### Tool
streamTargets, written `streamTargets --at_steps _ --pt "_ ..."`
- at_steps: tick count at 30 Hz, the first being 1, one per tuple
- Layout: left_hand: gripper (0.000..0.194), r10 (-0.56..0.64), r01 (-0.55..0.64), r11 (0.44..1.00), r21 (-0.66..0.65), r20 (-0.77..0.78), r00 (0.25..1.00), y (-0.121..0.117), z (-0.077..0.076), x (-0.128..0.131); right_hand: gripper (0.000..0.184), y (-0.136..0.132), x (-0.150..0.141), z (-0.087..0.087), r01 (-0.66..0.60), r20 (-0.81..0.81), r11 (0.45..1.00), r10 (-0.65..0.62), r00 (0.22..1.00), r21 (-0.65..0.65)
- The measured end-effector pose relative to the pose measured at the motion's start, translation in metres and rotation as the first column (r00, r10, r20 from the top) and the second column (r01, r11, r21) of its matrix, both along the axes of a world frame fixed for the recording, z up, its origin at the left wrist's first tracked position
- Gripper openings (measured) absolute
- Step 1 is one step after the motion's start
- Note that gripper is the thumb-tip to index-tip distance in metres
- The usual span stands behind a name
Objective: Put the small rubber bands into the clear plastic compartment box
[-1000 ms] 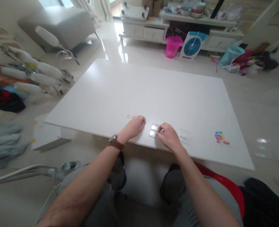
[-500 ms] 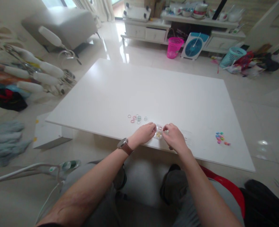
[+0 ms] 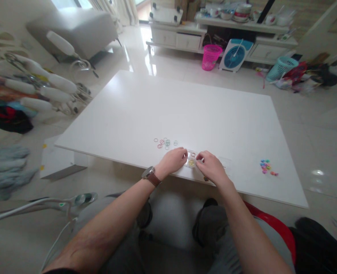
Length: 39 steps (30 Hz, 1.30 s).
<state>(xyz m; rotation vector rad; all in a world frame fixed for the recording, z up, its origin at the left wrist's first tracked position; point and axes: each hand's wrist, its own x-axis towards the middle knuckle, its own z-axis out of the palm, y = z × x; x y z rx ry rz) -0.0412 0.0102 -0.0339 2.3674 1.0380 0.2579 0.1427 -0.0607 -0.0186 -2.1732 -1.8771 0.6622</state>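
At the table's near edge lies a small clear plastic box [image 3: 188, 161] with compartments. Yellowish rings [image 3: 191, 163] lie in one compartment, and reddish ones [image 3: 193, 155] in another. My left hand [image 3: 174, 160] is closed, its fingertips gripping the box's left edge. My right hand [image 3: 210, 166] has thumb and forefinger pinched together by the right edge; whatever is between them is too small to make out. Beyond my left hand, several thin red and green rings [image 3: 167, 142] are scattered. A small dark item [image 3: 206, 178] shows below my right hand.
The white table [image 3: 185, 106] stretches away from me. A transparent sheet or lid [image 3: 225, 164] lies right of my right hand, and several colourful small pieces [image 3: 265, 166] sit farther right. On the floor beyond stand a pink basket [image 3: 211, 57] and a blue fan [image 3: 233, 57].
My right hand's fingers have shifted slightly at the box's edge, and the dark item below shows more. My left hand stays nearly in place.
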Motion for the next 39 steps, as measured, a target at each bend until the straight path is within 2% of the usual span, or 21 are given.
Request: streamTargets --at_steps 4,11,15,21,25,30,34,39 --pt "0.018 0.142 -0.142 0.990 0.001 -0.048 0.989 0.017 0.005 -0.018 0.012 -0.001 -0.002 0.004 -0.014 0.009 0.995 0.015 1.000 -0.094" --pt "0.017 0.300 -0.305 0.950 -0.059 -0.085 0.950 0.040 0.012 -0.039 0.021 0.000 -0.009 0.002 -0.101 0.036 0.967 0.112 0.993 -0.233" --pt "0.018 0.405 -0.416 0.907 -0.068 -0.135 0.904 0.049 0.018 -0.048 0.029 0.000 -0.011 0.004 -0.091 0.057 0.971 0.106 0.993 -0.221" --pt "0.017 0.510 -0.527 0.848 -0.063 -0.175 0.842 0.055 0.031 -0.061 0.017 -0.002 -0.011 0.005 -0.099 0.025 0.977 0.105 0.994 -0.188" --pt "0.019 0.545 -0.565 0.824 -0.035 -0.225 0.808 0.060 0.036 -0.076 0.019 -0.004 -0.012 0.002 -0.121 0.011 0.977 0.125 0.992 -0.177" --pt "0.019 0.557 -0.593 0.805 -0.025 -0.314 0.769 0.068 0.029 -0.098 0.027 -0.004 -0.013 0.001 -0.125 0.028 0.974 0.133 0.991 -0.191" --pt "0.021 0.523 -0.553 0.833 -0.015 -0.303 0.796 0.069 0.020 -0.096 0.022 -0.002 -0.014 0.003 -0.124 0.040 0.979 0.132 0.990 -0.164" --pt "0.026 0.457 -0.463 0.887 0.010 -0.180 0.871 0.067 0.002 -0.085 0.020 -0.002 -0.015 0.005 -0.122 0.017 0.983 0.126 0.992 -0.138"
